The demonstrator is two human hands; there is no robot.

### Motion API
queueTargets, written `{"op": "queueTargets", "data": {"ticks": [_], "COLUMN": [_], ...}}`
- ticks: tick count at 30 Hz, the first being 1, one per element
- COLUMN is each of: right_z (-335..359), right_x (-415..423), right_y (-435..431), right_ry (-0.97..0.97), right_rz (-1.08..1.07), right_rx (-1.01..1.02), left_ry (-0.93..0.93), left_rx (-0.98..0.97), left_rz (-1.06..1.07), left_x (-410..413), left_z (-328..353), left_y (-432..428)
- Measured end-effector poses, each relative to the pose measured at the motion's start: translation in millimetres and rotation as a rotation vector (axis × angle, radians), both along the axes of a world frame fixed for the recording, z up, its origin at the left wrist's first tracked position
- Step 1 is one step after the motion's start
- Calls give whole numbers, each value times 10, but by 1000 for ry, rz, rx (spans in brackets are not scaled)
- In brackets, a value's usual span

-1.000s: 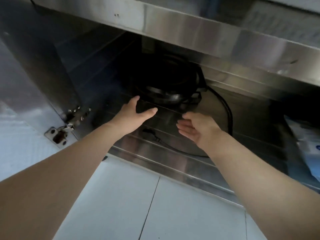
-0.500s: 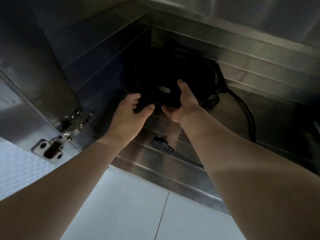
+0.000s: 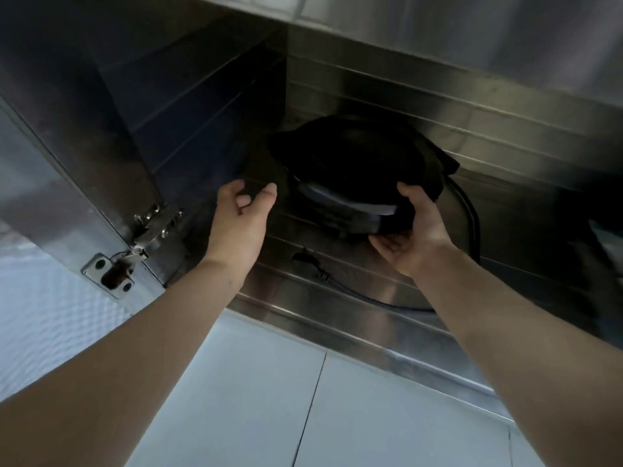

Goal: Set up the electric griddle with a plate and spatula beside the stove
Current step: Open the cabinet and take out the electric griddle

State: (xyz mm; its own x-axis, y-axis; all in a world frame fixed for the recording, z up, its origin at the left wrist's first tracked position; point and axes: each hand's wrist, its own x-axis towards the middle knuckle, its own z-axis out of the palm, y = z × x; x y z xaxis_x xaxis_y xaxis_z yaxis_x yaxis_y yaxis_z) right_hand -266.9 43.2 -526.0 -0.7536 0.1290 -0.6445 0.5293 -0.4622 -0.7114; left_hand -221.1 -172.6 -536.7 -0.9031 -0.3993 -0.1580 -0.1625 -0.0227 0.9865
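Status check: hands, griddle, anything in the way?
Right hand gripping the round black electric griddle in the steel cabinet. Left hand open beside it. Black power cord loose on the shelf, may snag.

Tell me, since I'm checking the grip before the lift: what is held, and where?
The right hand grips the black electric griddle at its near right rim, thumb on top, fingers beneath. The left hand is open beside its left edge, holding nothing.
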Motion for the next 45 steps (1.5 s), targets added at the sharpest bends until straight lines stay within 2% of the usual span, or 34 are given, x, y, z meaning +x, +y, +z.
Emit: {"op": "queueTargets", "data": {"ticks": [5,10,13,17,20,26,29,31,33,35,36,38,40,43,45], "right_z": [79,154,202,276,288,236,221,182,118,43,-3,-95,-143,-127,-61], "right_x": [345,654,798,907,965,940,863,767,661,597,571,529,493,492,507], "right_y": [442,795,920,981,945,777,714,722,803,880,902,933,928,870,823], "right_ry": [-15,4,20,39,33,31,17,-29,-109,-186,-208,-229,-244,-239,-199], "right_rz": [16,67,114,217,282,306,296,174,60,100,148,196,188,126,93], "right_rx": [77,56,29,108,150,215,263,397,700,982,1032,989,847,553,284], "left_ry": [-182,-271,-320,-373,-426,-316,-279,-295,-324,-330,-334,-350,-362,-362,-340], "left_rx": [189,487,561,563,585,719,714,635,522,483,490,507,522,536,540], "left_rz": [-4,-103,-272,-541,-490,-437,-352,-281,-225,-220,-232,-253,-263,-273,-279], "left_x": [79,212,281,347,461,650,653,629,609,603,599,592,582,585,587], "left_z": [122,263,311,362,310,164,115,103,102,103,103,103,98,79,71], "left_y": [116,228,236,246,238,207,188,179,169,174,178,195,211,234,246]}}
